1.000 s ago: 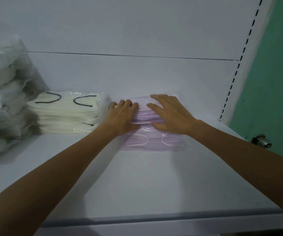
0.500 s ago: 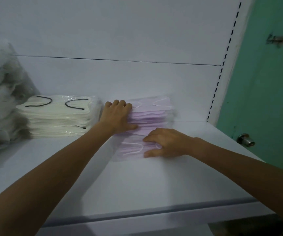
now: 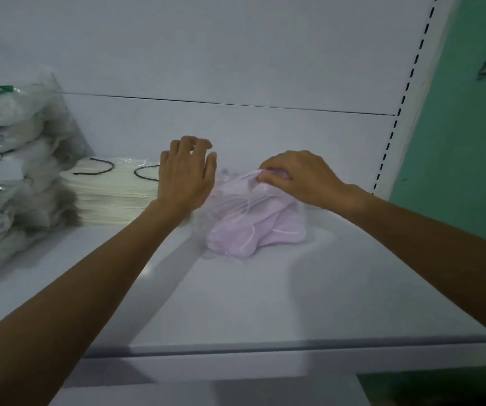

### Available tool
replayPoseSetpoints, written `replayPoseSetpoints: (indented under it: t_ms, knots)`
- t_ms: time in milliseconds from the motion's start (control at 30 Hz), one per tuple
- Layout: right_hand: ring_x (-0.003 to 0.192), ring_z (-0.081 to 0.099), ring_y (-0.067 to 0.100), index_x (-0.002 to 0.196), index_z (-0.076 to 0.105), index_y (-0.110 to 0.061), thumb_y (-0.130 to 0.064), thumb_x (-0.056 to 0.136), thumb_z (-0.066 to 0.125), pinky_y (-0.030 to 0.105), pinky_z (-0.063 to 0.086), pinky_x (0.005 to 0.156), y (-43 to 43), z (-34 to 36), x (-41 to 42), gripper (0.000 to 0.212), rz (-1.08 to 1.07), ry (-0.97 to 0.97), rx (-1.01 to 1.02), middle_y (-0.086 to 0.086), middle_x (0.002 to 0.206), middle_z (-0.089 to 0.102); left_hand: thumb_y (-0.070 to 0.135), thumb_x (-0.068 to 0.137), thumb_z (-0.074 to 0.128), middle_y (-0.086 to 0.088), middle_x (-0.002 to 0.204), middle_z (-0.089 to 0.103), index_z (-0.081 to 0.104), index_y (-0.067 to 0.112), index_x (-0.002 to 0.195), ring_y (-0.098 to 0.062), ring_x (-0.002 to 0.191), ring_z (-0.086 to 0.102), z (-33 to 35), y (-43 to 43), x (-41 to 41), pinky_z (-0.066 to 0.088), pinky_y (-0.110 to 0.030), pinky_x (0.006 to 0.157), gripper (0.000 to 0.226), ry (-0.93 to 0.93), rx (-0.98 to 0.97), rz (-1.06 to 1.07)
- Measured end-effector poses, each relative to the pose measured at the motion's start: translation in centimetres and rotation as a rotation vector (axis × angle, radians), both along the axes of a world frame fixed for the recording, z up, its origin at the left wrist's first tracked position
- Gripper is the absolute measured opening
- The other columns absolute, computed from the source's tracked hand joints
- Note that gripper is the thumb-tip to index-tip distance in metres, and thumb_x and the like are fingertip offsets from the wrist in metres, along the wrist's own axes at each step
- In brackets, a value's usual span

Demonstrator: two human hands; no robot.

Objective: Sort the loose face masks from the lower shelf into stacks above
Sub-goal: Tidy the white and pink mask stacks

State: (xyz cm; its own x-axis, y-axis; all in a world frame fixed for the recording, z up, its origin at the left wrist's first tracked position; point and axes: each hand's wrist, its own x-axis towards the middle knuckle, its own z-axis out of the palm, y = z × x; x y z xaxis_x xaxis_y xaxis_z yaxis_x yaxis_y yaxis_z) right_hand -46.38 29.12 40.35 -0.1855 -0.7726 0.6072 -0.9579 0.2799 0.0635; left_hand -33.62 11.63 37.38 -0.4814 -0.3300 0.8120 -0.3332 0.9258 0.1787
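Note:
A pile of pink face masks (image 3: 253,221) in clear wrap lies on the white shelf (image 3: 265,294), slumped and uneven. My right hand (image 3: 297,177) pinches the top edge of the pile with its fingertips. My left hand (image 3: 184,174) hovers just left of the pile, fingers spread and slightly curled, holding nothing; it partly covers the right end of a neat stack of cream masks (image 3: 110,194) with black ear loops. Whether the left hand touches the pink pile I cannot tell.
A large clear bag of white masks (image 3: 10,171) leans at the far left. The shelf's white back panel (image 3: 236,54) rises behind the stacks. A slotted upright (image 3: 403,112) and a green wall (image 3: 464,142) stand at the right.
My right hand rose from the front of the pink pile to pinch its top. My left hand lifted off the pile. The pink pile now looks tilted and bunched.

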Motion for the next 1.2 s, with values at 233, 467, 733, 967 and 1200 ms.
replayPoseSetpoints:
  t_ms: [233, 467, 733, 967, 1200]
  knots:
    - [0.108, 0.056, 0.022, 0.115, 0.066, -0.016, -0.047, 0.086, 0.060, 0.031, 0.040, 0.088, -1.4, -1.7, -0.4, 0.043, 0.006, -0.112, -0.036, -0.001, 0.117, 0.066, 0.041, 0.095, 0.037, -0.009, 0.109, 0.058, 0.055, 0.011, 0.109, -0.029, 0.100, 0.054, -1.3, -0.8, 2.9, 0.037, -0.036, 0.081, 0.037, 0.004, 0.310, 0.043]
    - [0.138, 0.026, 0.015, 0.129, 0.053, -0.036, -0.054, 0.085, 0.056, 0.035, 0.022, 0.113, -0.8, -4.3, 0.2, 0.048, -0.030, -0.218, 0.390, -0.005, 0.148, 0.037, 0.072, 0.082, 0.036, -0.017, 0.097, 0.066, 0.057, 0.005, 0.097, -0.030, 0.086, 0.064, -3.2, 0.0, 4.1, 0.053, -0.038, 0.081, 0.073, -0.287, 0.919, -0.048]
    - [0.128, 0.042, 0.025, 0.146, 0.025, -0.020, -0.041, 0.068, 0.080, 0.035, 0.043, 0.096, 0.9, -5.4, -3.9, 0.097, -0.312, -0.957, 0.115, 0.005, 0.143, 0.039, 0.038, 0.072, 0.077, -0.012, 0.132, 0.047, 0.034, -0.001, 0.136, -0.025, 0.113, 0.048, -4.5, 1.9, 3.1, 0.036, -0.024, 0.081, 0.086, -0.434, 0.934, 0.007]
    - [0.072, 0.053, 0.017, 0.093, 0.056, -0.010, -0.024, 0.071, 0.078, 0.024, 0.036, 0.056, 1.5, -6.8, -4.4, 0.034, -0.262, -1.256, -0.101, 0.003, 0.085, 0.055, 0.019, 0.067, 0.082, -0.014, 0.113, 0.058, 0.045, -0.001, 0.125, -0.027, 0.100, 0.057, -5.5, 1.8, 2.3, 0.042, -0.026, 0.067, 0.072, -0.247, 1.113, -0.116]
    - [0.073, 0.051, 0.018, 0.083, 0.055, -0.011, -0.004, 0.064, 0.078, 0.023, 0.039, 0.058, 1.9, -6.2, -3.5, 0.031, -0.218, -1.094, -0.269, 0.001, 0.079, 0.053, 0.001, 0.069, 0.077, -0.003, 0.071, 0.058, 0.058, 0.014, 0.073, -0.015, 0.060, 0.054, -5.6, 1.9, 2.2, 0.046, -0.019, 0.052, 0.024, -0.082, 1.076, -0.277]
